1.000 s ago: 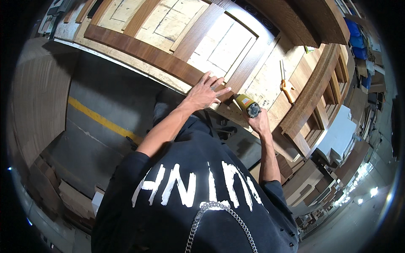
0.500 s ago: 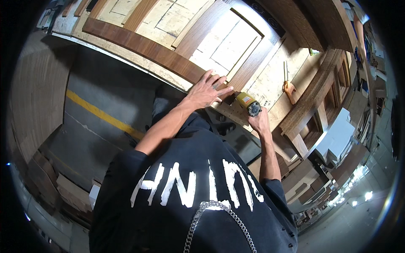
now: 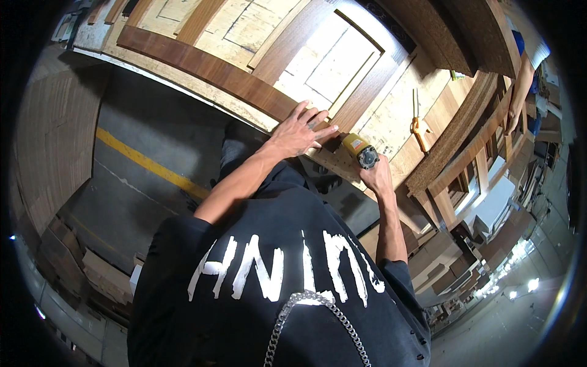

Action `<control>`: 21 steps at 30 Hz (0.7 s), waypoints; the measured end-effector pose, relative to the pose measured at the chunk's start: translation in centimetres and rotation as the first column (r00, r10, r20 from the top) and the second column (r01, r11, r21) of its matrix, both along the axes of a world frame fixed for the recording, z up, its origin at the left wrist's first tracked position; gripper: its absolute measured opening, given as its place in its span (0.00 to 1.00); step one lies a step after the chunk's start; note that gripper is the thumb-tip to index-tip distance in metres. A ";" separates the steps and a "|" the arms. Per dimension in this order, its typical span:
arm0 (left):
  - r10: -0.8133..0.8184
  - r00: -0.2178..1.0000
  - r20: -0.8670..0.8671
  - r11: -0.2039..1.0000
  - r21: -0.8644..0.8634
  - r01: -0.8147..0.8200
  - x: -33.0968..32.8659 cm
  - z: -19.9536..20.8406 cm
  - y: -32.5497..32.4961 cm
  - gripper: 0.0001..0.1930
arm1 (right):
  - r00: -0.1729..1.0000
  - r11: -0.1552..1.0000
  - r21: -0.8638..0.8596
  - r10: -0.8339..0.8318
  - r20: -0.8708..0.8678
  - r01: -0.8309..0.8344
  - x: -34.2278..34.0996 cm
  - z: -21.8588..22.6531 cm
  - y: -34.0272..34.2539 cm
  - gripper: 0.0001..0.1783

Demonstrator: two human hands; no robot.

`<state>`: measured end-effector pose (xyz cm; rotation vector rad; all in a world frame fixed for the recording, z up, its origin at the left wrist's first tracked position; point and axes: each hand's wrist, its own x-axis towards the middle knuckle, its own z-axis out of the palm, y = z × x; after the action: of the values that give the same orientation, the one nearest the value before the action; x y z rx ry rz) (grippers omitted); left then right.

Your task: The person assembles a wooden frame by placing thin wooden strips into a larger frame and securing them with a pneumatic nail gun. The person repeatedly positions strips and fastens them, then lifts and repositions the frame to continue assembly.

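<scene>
My left hand (image 3: 298, 131) lies with its fingers spread over the near end of a dark brown wooden rail (image 3: 195, 62), by the corner where a crosswise board (image 3: 361, 98) meets it. In my right hand (image 3: 376, 175) is a yellow nail gun (image 3: 354, 144) with a grey end cap. Its nose points toward that same corner, just right of my left fingertips; whether it touches the wood is hidden. The rail and several crosswise boards form a frame lying flat on the pale workbench (image 3: 391, 131).
An orange-handled tool (image 3: 419, 129) with a long thin end lies right of the nail gun. Farther right, a slatted wooden frame (image 3: 474, 153) leans out past the bench, with another person's arm (image 3: 521, 88) at it. Dark panels (image 3: 483, 37) stand at the back right. Cardboard stacks (image 3: 55, 140) are left.
My hands and the nail gun stay nearly still. The slatted frame at the right has shifted and tilted away to the right, and the other person's arm has come farther into view.
</scene>
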<state>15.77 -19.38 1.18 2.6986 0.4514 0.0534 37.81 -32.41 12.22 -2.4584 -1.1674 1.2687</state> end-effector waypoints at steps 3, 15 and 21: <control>-0.001 1.000 -0.004 1.000 -0.002 0.001 0.1 0.1 0.0 0.36 | 1.000 1.000 0.005 -0.005 0.004 0.005 -0.1 0.1 0.2 0.14; -0.020 1.000 -0.021 1.000 -0.011 0.019 -0.2 -0.3 0.2 0.41 | 0.998 0.995 0.080 0.065 -0.005 -0.064 -0.1 -1.5 0.3 0.10; -0.008 1.000 -0.009 0.999 -0.038 0.008 -0.3 -0.7 0.1 0.43 | 0.998 0.994 0.085 0.065 0.006 -0.065 -0.6 -1.2 1.1 0.10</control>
<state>15.46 -19.26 0.50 2.6639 0.4395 0.0295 37.21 -31.33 11.00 -2.3817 -1.2847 1.2051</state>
